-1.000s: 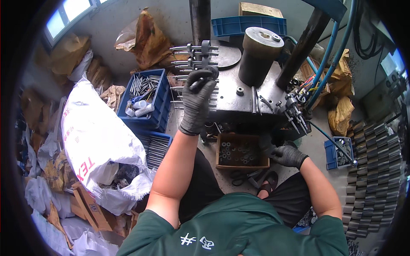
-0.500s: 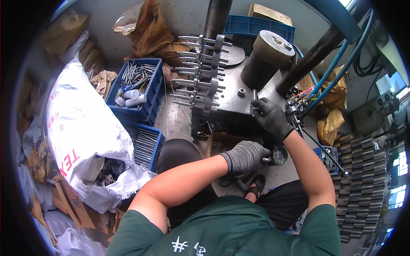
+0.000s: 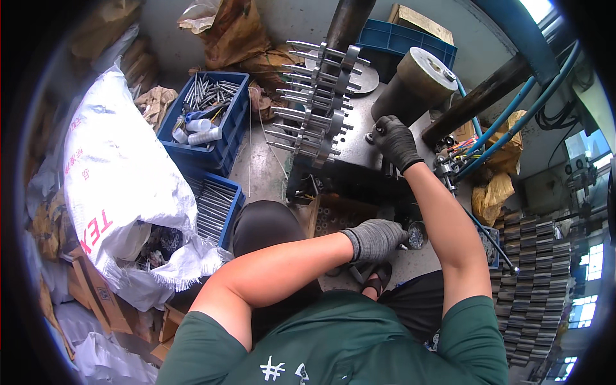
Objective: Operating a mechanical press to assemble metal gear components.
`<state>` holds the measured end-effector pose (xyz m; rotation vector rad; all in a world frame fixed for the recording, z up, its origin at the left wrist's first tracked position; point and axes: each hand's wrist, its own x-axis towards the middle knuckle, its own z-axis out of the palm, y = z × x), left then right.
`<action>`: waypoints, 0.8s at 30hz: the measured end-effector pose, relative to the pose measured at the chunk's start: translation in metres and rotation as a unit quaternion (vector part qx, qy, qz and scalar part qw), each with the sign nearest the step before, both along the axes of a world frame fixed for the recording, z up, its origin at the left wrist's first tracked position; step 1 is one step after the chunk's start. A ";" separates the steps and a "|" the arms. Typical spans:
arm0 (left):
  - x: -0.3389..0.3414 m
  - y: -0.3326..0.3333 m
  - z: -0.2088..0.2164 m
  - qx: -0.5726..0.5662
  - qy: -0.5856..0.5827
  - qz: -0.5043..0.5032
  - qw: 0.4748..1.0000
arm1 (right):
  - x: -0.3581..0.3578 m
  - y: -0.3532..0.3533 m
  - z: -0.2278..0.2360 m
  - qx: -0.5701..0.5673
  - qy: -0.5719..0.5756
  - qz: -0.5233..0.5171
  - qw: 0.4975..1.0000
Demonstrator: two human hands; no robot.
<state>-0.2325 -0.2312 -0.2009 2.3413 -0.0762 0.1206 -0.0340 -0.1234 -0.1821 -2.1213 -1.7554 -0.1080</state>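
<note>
My right hand (image 3: 396, 142), in a dark grey glove, is closed with its fingertips over a small round metal fitting (image 3: 369, 137) on the steel machine table (image 3: 350, 151); what it pinches is hidden. In front of the table, my left hand (image 3: 377, 240), in a lighter grey glove, is a fist with a short metal end (image 3: 403, 246) showing at its thumb side. Just right of it is a round cup (image 3: 416, 235) with small shiny bits inside. A thick steel cylinder (image 3: 416, 86) stands behind my right hand. Left of it is a rack (image 3: 319, 106) of several metal rods.
Blue crates hold loose metal pins (image 3: 208, 96) and long rods (image 3: 215, 208) on the left, beside a big white sack (image 3: 125, 179). A cardboard box (image 3: 333, 215) with small rings sits under the table. Blue hoses (image 3: 513, 115) and stacked metal pieces (image 3: 529, 282) are at right.
My right hand has moved from an upright metal pin at the table's front edge, up and left to the round fitting. My left hand stays beside the cup. The whole view has shifted slightly.
</note>
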 end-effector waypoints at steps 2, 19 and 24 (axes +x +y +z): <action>-0.001 0.001 0.001 0.007 0.013 0.019 1.000 | 0.002 -0.010 0.018 0.075 0.030 0.039 0.996; 0.019 0.008 0.015 -0.089 -0.293 0.140 0.942 | 0.125 0.011 0.156 0.222 0.077 -0.131 0.963; 0.031 0.010 -0.012 -0.612 -0.155 0.161 0.759 | 0.126 0.018 0.159 0.150 0.008 -0.146 0.978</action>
